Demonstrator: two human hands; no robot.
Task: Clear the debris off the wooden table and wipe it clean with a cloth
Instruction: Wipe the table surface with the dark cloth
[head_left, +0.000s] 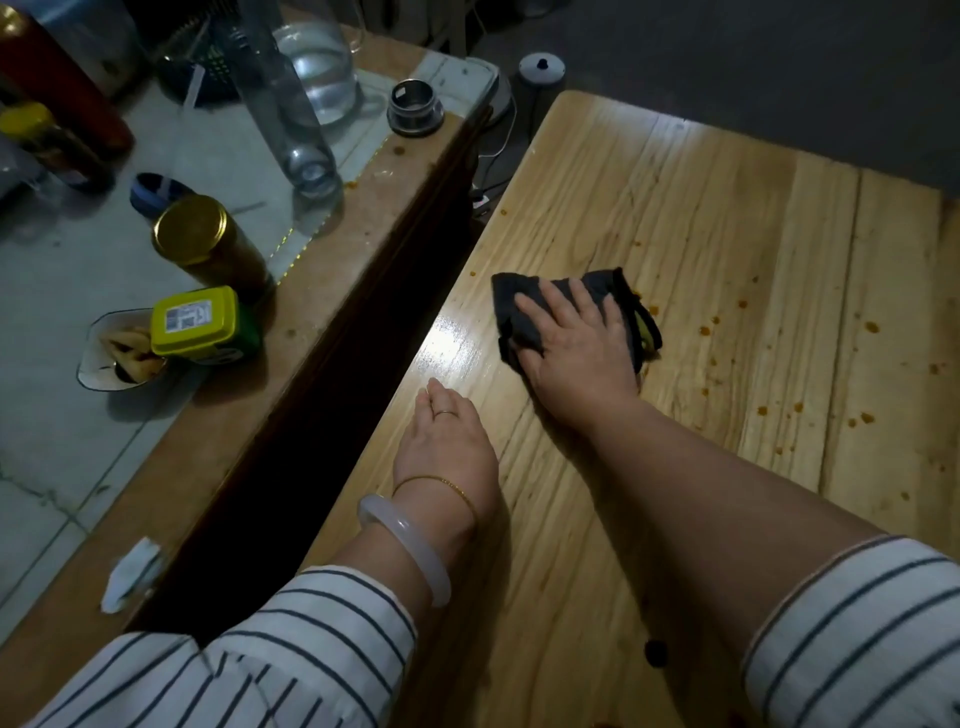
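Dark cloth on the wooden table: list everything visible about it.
The cloth is dark grey soft fabric, bunched into a crumpled pad, with a raised hem along its far edge and a yellow-green patch at its right side. It lies on the wooden table, left of the middle. The right hand presses on it, fingers spread flat, covering its middle. Orange spots dot the wood just right of it.
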